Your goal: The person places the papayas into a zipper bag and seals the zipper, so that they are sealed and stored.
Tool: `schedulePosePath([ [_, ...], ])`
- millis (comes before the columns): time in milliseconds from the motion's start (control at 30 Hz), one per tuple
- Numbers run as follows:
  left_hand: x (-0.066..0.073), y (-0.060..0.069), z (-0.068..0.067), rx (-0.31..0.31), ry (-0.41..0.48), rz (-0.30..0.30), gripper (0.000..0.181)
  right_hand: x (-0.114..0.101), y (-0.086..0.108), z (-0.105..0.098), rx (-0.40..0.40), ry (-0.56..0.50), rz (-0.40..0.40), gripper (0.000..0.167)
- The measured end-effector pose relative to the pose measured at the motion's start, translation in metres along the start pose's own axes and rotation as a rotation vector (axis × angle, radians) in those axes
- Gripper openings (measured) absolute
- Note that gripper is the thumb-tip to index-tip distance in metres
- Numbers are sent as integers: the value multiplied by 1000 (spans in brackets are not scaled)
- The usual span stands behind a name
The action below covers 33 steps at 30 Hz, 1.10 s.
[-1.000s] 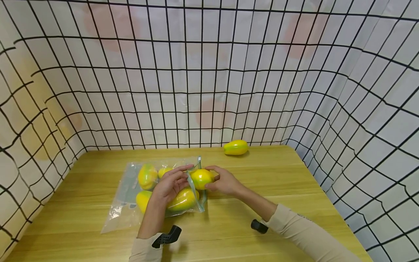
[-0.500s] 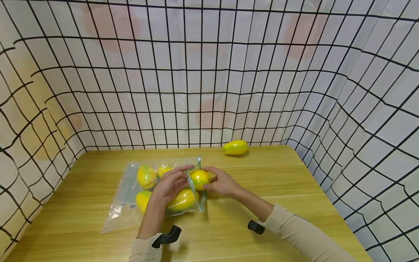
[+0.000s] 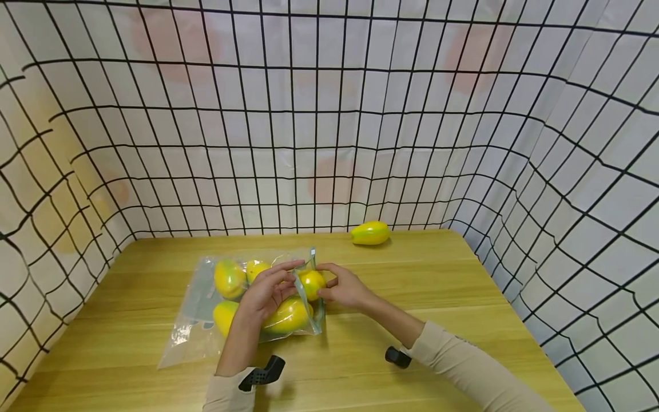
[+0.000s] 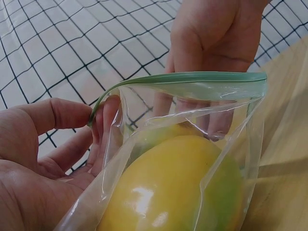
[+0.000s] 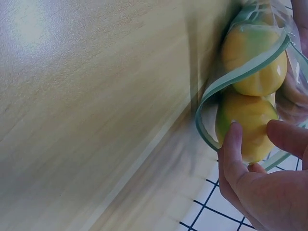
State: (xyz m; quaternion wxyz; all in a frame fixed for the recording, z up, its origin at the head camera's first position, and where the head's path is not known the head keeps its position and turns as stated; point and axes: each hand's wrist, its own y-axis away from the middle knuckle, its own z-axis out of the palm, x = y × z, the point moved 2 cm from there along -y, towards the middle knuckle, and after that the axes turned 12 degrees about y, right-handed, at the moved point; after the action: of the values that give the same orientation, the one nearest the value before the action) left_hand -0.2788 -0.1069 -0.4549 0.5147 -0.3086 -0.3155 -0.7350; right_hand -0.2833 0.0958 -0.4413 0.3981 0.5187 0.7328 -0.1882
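Observation:
A clear zip bag (image 3: pixel 193 309) with a green-edged mouth (image 4: pixel 192 77) lies on its side, holding several yellow-green fruits that look like papayas (image 3: pixel 230 279). My left hand (image 3: pixel 268 292) is over the bag and holds the rim at its mouth between the fingers (image 4: pixel 72 114). At the opening, my right hand (image 3: pixel 347 288) grips another papaya (image 3: pixel 312 284) between thumb and fingers. The right wrist view shows this papaya (image 5: pixel 245 125) mostly inside the mouth, against a bagged papaya (image 5: pixel 255 57). Part of it is hidden behind the rim and the left fingers.
One more papaya (image 3: pixel 370 233) lies at the back of the wooden table (image 3: pixel 437 286), near the grid-patterned wall covering (image 3: pixel 319 131). The covering also rises along the left and right sides. Each wrist carries a black device (image 3: pixel 262 373).
My right hand has moved slightly left, pushing the gripped papaya deeper into the bag. Nearby bagged fruits have shifted a little left. The left hand has stayed at the rim.

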Motion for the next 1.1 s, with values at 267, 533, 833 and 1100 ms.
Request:
schedulePosePath([
  [267,-1,0,0,26,5,6,45,2,-1,2,8,-22,10,62],
  [533,-1,0,0,25,-2,8,46,2,-2,5,24,8,12,62],
  [833,0,0,-1,27,13,-4,45,5,-5,11,35,-7,24,63],
  [1100,0,1,0,17,4,1,44,3,-6,15,62,35,40,63],
])
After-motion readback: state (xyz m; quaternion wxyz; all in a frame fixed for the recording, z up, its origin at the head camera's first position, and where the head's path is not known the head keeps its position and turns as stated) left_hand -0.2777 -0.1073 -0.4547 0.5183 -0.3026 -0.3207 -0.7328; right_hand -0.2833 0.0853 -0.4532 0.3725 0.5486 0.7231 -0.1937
